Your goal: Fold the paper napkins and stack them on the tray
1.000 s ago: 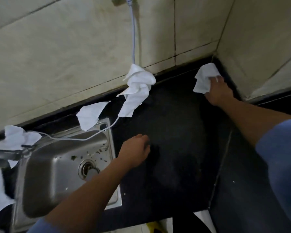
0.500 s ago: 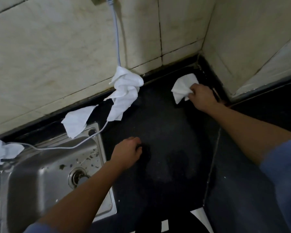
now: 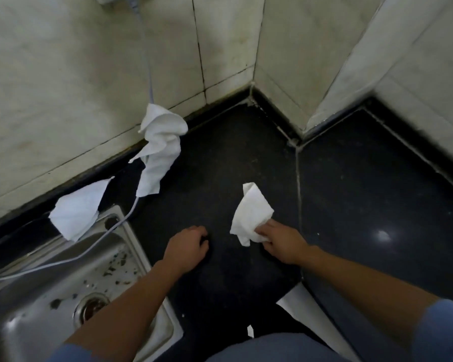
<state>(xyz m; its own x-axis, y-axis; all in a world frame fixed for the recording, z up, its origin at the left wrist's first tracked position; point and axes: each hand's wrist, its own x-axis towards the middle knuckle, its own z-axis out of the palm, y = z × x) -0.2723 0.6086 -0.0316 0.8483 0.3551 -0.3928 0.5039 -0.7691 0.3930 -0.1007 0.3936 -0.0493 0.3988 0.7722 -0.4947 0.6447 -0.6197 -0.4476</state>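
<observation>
The light was dim and flat, the black countertop [image 3: 220,165] swallowing most of it. One small glare spot sat on the counter at the right, and a soft sheen lay across the steel sink [image 3: 50,322] (its basin gleamed palest). Wall tiles [image 3: 63,74] bowed at the edges from the wide lens. Everything looked slightly soft, grainy.

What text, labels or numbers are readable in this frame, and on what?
None readable.
Napkin in the right hand: plain white, no print.
Other napkins: plain.
Sink, wall tiles, dark counter: no markings visible.
White sheet at the counter's near edge: blank where it shows.
</observation>
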